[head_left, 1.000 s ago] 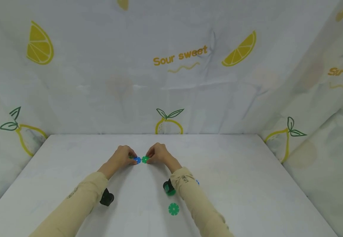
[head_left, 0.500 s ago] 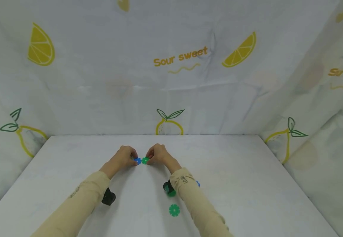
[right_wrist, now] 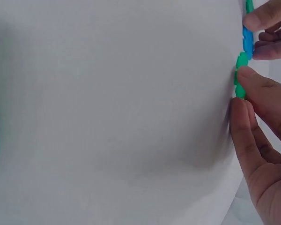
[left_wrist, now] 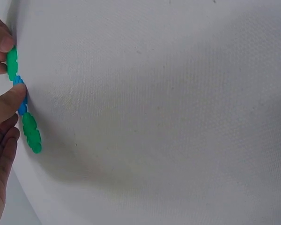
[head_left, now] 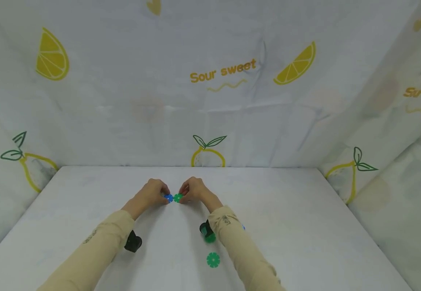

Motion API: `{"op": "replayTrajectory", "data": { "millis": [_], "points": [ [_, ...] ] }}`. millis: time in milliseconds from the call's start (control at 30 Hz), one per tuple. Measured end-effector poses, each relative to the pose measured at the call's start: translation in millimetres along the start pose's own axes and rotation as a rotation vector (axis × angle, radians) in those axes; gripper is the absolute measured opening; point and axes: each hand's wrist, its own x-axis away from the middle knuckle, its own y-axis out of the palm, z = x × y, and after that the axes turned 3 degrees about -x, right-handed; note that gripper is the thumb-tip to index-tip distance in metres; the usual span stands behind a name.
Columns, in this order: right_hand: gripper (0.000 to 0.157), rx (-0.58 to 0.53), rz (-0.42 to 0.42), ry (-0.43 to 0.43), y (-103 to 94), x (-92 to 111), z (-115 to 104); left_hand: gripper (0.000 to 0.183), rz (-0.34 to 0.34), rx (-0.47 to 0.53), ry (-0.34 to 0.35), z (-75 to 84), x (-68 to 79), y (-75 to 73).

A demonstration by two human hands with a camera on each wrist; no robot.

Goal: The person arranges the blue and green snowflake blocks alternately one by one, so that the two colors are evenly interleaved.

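- In the head view, two forearms in beige sleeves (head_left: pixel 99 238) are slanting inward from the bottom edge, and the left hand (head_left: pixel 150 194) and right hand (head_left: pixel 196 191) are facing each other over the far part of the white table (head_left: pixel 290 218).
- The left hand is pinching a blue disc (head_left: pixel 169 198), the right a green disc (head_left: pixel 177 197); the discs are sitting edge to edge between the hands — whether they are interlocking, I cannot tell.
- A loose green disc (head_left: pixel 213 260) is lying on the table near the right sleeve, and a half-hidden green disc (head_left: pixel 210 238) is showing beside a black wrist device (head_left: pixel 205 229).
- On the backdrop cloth (head_left: pixel 137 137), orange lettering (head_left: pixel 223 71) is reading "Sour sweet"; a similar print is running off the right edge. Marks on the sleeves are too small to read.
- In the left wrist view, the left thumb is pressing across the blue disc, its fingers curling behind; a second green disc (left_wrist: pixel 32 133) is adjoining the blue one on the side away from the right hand.
- In the right wrist view, the right thumb and fingertips are clamping the green disc — the blue one is standing just beyond, between the left hand's fingers.
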Motion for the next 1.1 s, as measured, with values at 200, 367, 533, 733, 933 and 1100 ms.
{"op": "replayTrajectory", "data": {
  "millis": [200,367,533,733,933,1100],
  "points": [
    [0.024,-0.026,-0.035,0.011,-13.6,6,6,0.027,-0.002,0.021,-0.029,0.7,-0.4,-0.8],
    [0.026,-0.066,-0.037,-0.052,-28.9,15,20,0.027,0.019,0.054,-0.016,1.7,-2.7,0.8],
    [0.026,-0.111,-0.029,-0.135,-41.4,31,33,0.026,0.043,0.067,0.041,3.0,-7.0,8.0],
    [0.029,-0.151,-0.036,-0.144,-57.1,58,44,0.024,0.043,0.084,0.033,6.8,-10.6,16.0],
    [0.028,-0.186,-0.048,-0.151,-68.6,85,58,0.023,0.043,0.090,0.035,9.6,-11.3,16.6],
    [0.028,-0.204,-0.072,-0.168,-74.4,107,71,0.022,0.036,0.104,0.029,12.0,-10.5,14.7]
  ]
}}
